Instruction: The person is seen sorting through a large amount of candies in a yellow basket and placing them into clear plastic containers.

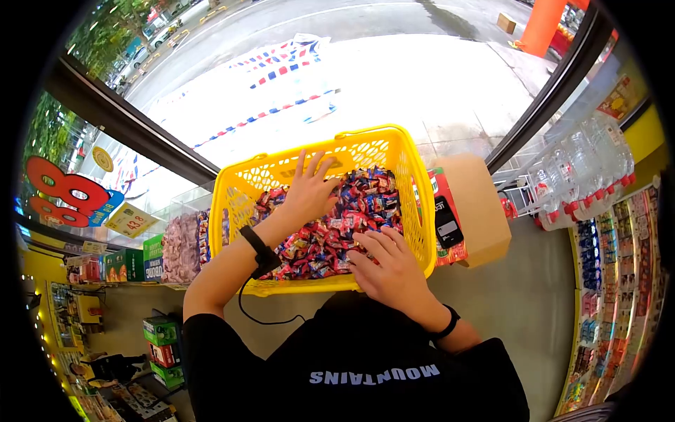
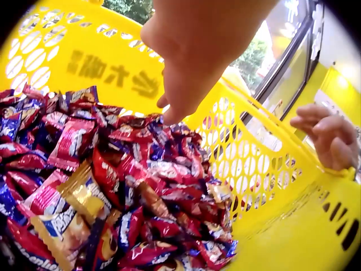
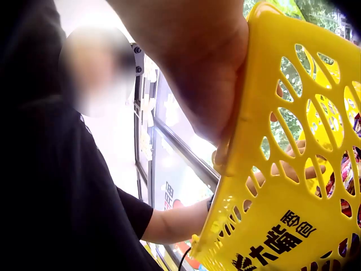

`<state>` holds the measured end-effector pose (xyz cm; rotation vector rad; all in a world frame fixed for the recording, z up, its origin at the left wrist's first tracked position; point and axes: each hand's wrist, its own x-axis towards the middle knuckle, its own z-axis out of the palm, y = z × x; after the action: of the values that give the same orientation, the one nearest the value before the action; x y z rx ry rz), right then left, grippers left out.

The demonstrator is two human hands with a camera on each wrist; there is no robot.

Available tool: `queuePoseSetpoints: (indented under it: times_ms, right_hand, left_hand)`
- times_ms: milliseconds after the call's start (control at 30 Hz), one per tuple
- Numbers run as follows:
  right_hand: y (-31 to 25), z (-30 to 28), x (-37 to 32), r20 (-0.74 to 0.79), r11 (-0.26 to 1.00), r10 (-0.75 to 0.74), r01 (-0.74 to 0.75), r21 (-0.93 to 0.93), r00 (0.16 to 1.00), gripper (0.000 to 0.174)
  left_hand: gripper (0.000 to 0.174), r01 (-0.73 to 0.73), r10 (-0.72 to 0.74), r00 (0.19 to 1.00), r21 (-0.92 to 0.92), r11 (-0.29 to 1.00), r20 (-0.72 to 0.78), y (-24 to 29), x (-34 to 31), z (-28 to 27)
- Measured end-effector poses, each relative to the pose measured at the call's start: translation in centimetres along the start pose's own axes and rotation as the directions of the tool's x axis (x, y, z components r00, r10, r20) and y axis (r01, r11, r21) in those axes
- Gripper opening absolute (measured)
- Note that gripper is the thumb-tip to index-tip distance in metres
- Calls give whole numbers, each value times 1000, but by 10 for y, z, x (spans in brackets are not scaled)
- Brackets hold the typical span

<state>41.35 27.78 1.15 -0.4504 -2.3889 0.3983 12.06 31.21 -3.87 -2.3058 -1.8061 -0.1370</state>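
Note:
A yellow plastic basket [image 1: 309,285] with perforated walls holds a heap of small wrapped candies [image 1: 365,204], mostly red and blue. Gold-wrapped candies [image 2: 84,192] show among them in the left wrist view. My left hand [image 1: 309,190] reaches in over the heap, fingers spread toward the far wall. In the left wrist view its fingertips hang close over the candies. At the near right side, my right hand [image 1: 390,271] lies across the basket's rim, its fingers loosely extended inward over the candies. Its palm is against the rim in the right wrist view.
Right of the basket, a black device with a lit display [image 1: 446,224] lies on red packaging, beside a cardboard box [image 1: 481,207]. Bagged goods [image 1: 184,246] stand to the left. Large clear bottles [image 1: 583,169] and stocked shelves [image 1: 612,295] line the right. A window rises behind.

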Motion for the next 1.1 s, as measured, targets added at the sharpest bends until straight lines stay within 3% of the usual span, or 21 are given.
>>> queuePoseSetpoints:
  times_ms: [267,367,600,633,867,1000,1100]
  right_hand:
    - [-3,4,1,4,998,47,-47,-29,999,25]
    - [-2,5,1,-14,998,58,-58,-36,998,27]
    - [-4,7,-2,-34,992,106,-107,-60,994,28]
    - [-5,7,-3,-41,990,116,-118,-73,992,29]
    - [-5,10,-5,-131,988,109,-123,-98,985,24]
    - [-6,11,-8,-146,985,112,-129,-117,983,27]
    - [-6,11,-7,-165,979,135,-157,-133,977,30]
  left_hand:
    - [46,-39,53,994,137,990,-99,15,12,37]
    - [32,-52,75,973,110,993,-218,25,10,38]
    - [34,38,-38,999,83,996,-2,28,4,46]
    - [37,29,-26,999,79,996,-40,26,3,50]
    - [53,45,-67,977,113,993,202,22,11,34]
    - [61,58,-81,970,108,993,230,20,11,24]
    - [62,31,-30,979,-3,1000,200,27,12,-9]
